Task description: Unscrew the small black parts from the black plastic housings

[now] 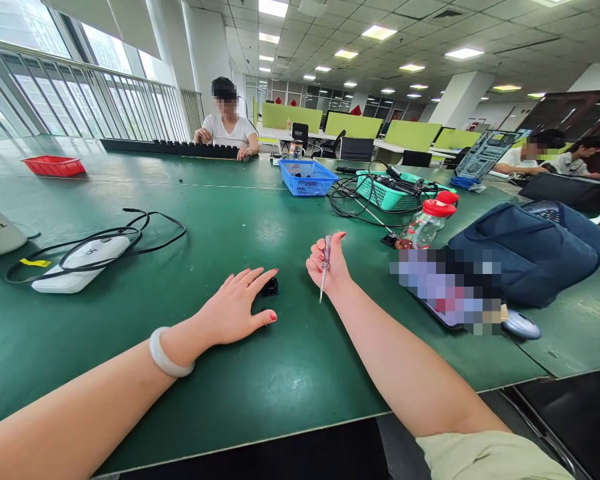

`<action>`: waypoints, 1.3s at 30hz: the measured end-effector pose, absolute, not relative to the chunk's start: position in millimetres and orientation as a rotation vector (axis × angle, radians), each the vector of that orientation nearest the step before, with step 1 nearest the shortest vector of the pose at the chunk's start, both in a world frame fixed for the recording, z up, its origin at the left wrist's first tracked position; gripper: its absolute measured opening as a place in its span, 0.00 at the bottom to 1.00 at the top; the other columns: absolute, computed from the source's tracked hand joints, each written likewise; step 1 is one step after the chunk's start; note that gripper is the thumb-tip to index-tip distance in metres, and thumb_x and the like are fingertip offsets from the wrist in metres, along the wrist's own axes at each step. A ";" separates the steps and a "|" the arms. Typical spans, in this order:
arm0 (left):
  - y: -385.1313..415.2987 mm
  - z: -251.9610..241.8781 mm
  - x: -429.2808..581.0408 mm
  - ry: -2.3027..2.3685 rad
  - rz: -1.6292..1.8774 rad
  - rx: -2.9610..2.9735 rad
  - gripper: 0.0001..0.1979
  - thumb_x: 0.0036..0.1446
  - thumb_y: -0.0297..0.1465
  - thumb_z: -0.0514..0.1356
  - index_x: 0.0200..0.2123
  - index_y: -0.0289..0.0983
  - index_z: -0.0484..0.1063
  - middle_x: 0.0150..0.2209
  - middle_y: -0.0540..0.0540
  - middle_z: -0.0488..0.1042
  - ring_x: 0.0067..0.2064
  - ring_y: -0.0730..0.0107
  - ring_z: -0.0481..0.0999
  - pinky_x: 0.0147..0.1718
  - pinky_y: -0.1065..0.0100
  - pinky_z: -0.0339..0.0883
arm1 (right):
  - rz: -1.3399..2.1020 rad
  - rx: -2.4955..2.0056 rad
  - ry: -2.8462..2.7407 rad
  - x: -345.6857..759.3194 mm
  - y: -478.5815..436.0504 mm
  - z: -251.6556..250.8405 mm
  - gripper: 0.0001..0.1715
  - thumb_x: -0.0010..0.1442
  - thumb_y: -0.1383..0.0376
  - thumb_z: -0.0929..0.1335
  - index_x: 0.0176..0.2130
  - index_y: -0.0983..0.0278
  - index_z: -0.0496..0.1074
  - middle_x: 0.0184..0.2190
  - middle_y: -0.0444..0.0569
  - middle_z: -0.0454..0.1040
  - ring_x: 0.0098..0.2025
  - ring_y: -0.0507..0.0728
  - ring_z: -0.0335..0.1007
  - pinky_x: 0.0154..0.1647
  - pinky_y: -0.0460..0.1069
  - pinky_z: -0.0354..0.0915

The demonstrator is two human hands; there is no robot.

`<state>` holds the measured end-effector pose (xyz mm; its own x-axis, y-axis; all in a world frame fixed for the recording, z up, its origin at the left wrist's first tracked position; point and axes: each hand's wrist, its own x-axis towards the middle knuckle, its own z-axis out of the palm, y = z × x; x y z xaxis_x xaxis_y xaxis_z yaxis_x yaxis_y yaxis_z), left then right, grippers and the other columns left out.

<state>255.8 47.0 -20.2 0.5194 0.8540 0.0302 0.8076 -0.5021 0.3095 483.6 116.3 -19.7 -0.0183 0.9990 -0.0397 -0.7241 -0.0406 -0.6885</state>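
Note:
My left hand (240,303) lies flat on the green table (260,387), fingers stretched out, with a pale bangle on the wrist. Its fingertips touch a small black part (271,287). My right hand (326,267) is raised a little to the right, fingers curled round a thin clear-handled screwdriver (325,267) whose tip points down toward the table. The two hands are about a hand's width apart.
A white device (80,263) with looped black cable lies left. A blue basket (307,177), a teal basket (393,191) with cables, a red-capped bottle (425,225) and a dark blue bag (530,250) stand right. A red tray (54,165) sits far left. People sit beyond.

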 end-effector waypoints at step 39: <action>30.1 -24.4 69.9 1.925 0.435 2.482 0.19 0.62 0.42 0.49 0.48 0.43 0.74 0.56 0.43 0.75 0.59 0.53 0.71 0.64 0.49 0.59 | 1.412 -0.859 -0.968 472.5 131.9 -43.9 0.31 0.44 0.42 0.78 0.25 0.62 0.66 0.11 0.36 0.60 0.14 0.44 0.45 0.14 0.43 0.44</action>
<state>69.9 30.1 -24.4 0.2255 0.9462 0.2322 0.9542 -0.2626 0.1435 472.5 131.9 -43.9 -0.0686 0.9971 0.0337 -0.3907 0.0042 -0.9205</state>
